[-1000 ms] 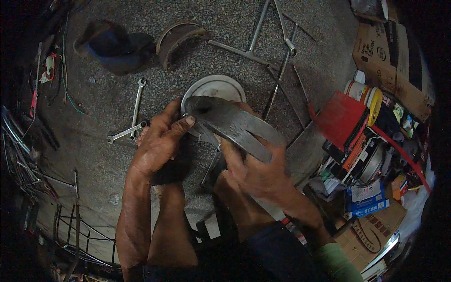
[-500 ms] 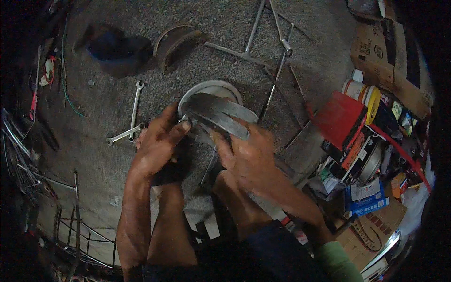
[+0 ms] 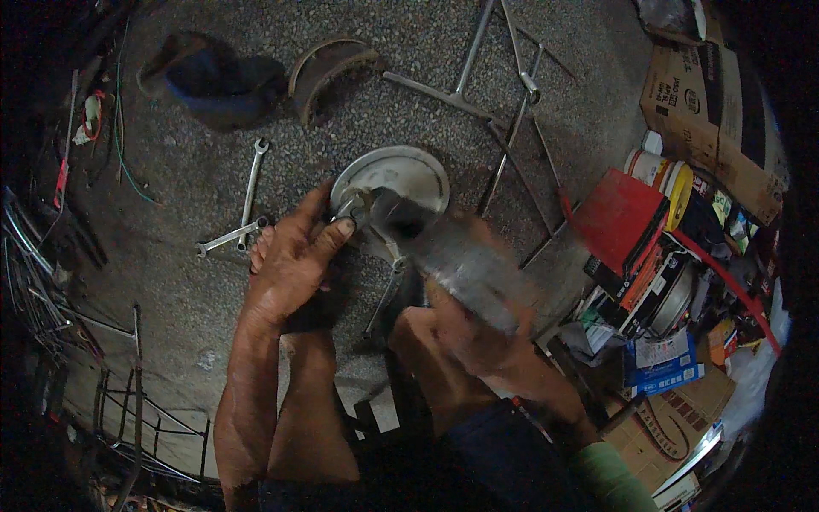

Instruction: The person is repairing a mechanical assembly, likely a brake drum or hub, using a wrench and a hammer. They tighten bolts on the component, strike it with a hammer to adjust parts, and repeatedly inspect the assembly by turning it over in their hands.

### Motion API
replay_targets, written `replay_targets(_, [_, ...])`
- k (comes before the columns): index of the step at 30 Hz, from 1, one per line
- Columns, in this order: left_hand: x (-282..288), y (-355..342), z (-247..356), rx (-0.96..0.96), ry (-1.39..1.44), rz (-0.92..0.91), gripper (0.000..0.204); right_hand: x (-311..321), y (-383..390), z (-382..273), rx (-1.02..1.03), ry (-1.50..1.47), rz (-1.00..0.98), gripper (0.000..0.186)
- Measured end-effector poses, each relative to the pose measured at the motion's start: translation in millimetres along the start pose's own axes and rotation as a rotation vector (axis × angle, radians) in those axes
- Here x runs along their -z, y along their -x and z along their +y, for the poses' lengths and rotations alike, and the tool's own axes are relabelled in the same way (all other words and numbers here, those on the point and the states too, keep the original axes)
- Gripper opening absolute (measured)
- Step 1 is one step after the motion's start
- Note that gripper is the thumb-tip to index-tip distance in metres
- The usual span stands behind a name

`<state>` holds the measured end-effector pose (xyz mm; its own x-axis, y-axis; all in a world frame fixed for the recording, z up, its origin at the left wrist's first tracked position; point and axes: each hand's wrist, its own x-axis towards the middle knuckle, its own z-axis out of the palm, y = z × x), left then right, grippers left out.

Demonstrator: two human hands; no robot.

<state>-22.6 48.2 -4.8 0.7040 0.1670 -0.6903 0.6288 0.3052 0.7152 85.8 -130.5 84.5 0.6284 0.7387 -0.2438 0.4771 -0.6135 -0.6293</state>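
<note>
My left hand (image 3: pixel 290 264) is closed, its thumb pressing on a small shiny metal piece (image 3: pixel 350 206) at the near left rim of a round pale metal disc (image 3: pixel 397 168). My right hand (image 3: pixel 482 328) grips a long grey bar-like object (image 3: pixel 465 269), smeared by motion, so its exact kind is unclear. Its far end is close to the metal piece and overlaps the disc's near side in the view. Below the disc, a spanner-like tool (image 3: pixel 386 294) lies between my legs. Two spanners are left of my left hand, one upright in view (image 3: pixel 253 181) and one slanted (image 3: pixel 229 238).
Beyond the disc lie a curved metal band (image 3: pixel 328 77), a dark blue cloth-like item (image 3: pixel 217 85) and a metal tube frame (image 3: pixel 461 98). A red box (image 3: pixel 618 213), a yellow-rimmed tub (image 3: pixel 674 192) and cartons (image 3: pixel 704 111) crowd the right. Metal racks (image 3: pixel 158 418) stand at lower left.
My right hand has swung the grey object back toward me and to the right, uncovering more of the disc and the metal piece. My left hand keeps its hold; the whole view has shifted slightly.
</note>
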Motion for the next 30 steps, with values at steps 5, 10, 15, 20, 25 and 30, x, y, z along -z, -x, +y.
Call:
replay_targets(5, [0.5, 4.9, 6.4, 0.012, -0.135, 0.007, 0.06, -16.5, 7.5, 1.6, 0.074, 0.111, -0.086, 0.046])
replay_targets(10, [-1.6, 4.7, -1.5, -0.053, 0.041, -0.001, 0.06, -18.1, 3.6, 4.8, 0.006, 0.024, -0.032, 0.068])
replay_targets(15, [-1.1, 5.1, 0.0, -0.025, 0.039, -0.006, 0.059, -19.6, 3.8, 5.6, -0.025, -0.046, -0.008, 0.066])
replay_targets(20, [0.3, -0.5, 1.3, 0.048, 0.042, -0.021, 0.059, -26.6, -10.0, 13.1, 0.118, 0.258, -0.081, 0.049])
replay_targets(25, [-1.9, -7.0, 1.5, 0.082, 0.053, 0.037, 0.06, -10.2, -19.4, 9.2, -0.156, -0.076, 0.154, 0.023])
replay_targets(30, [-11.5, -17.6, 35.2, 0.153, 0.012, 0.105, 0.056, 0.4, -27.9, 25.4, -0.166, -0.144, 0.352, 0.027])
